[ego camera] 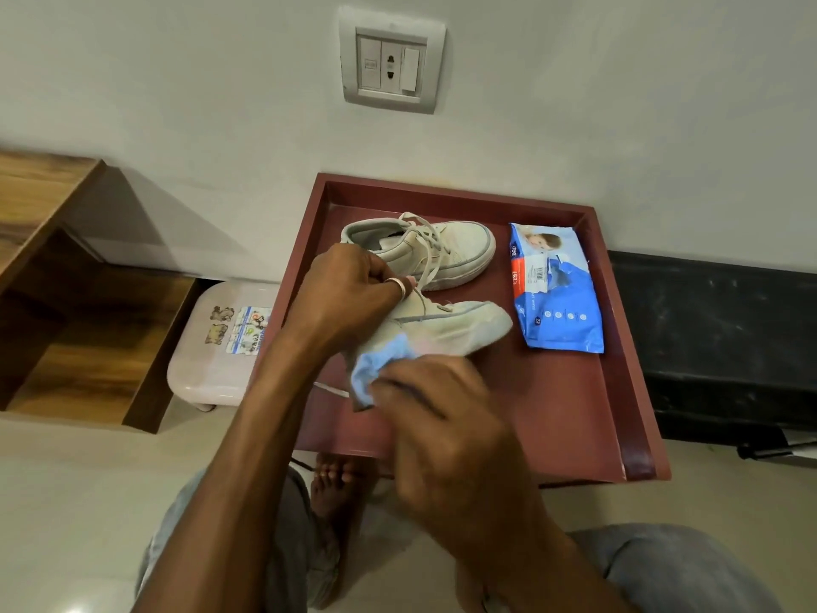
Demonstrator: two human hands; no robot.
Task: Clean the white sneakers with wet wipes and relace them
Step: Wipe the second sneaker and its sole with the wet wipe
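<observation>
Fingers [376, 272] of the left hand [349, 298] are curled tight round the near sneaker [455, 323] at its collar, gripping it with the toe pointing to 3 o'clock. A ring [396, 287] shows on one of them. Whether the sole rests on the tray [619, 391] or is raised off it, I cannot tell.

Fingers [411, 380] of the right hand [446, 422] are bent and pinch a bunched blue wipe [373, 373], which is pressed against the near sneaker's side at the heel end, at 6 o'clock from the left hand. This hand is blurred.

The far sneaker [442, 250] stands upright on the tray at 12 o'clock from the near one, just beside it, toe also to 3 o'clock. Its laces [431, 258] are loose and trail down toward the left hand. A thin white strip [331, 388], perhaps a lace end, lies on the tray at 9 o'clock from the wipe.

The pack [557, 294] of wipes lies flat on the tray at 3 o'clock from both sneakers, apart from them.

A pale stool [208, 360] sits on the floor at 9 o'clock from the tray, with a wooden shelf [66, 303] beyond it. A socket [391, 66] is on the wall at 12 o'clock. A bare foot [336, 480] shows under the tray's near edge at 6 o'clock
</observation>
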